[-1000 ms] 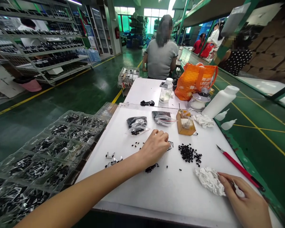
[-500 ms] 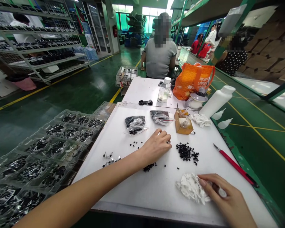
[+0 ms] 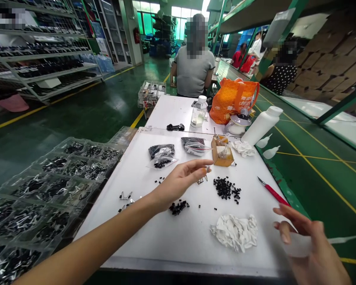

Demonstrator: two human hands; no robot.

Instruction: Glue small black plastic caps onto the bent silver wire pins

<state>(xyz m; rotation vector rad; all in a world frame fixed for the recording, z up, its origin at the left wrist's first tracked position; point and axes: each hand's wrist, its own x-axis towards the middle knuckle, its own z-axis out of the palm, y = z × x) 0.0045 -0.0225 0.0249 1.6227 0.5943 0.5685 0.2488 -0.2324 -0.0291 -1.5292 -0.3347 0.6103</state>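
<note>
My left hand, open, fingers extended, tips near a small wire-frame metal part on the white workbench; a heap of small black pieces lies just to the right of the part. My right hand, fingers partly curled, at a blurred translucent object; I cannot tell whether it is gripped. Crumpled white material lies near this hand.

L hand, R hand; 1 clear btl, 1 lg white btl, 2 sm white nozzles, 3 zip bags, 1 orange bag, 1 red craft knife.
</note>
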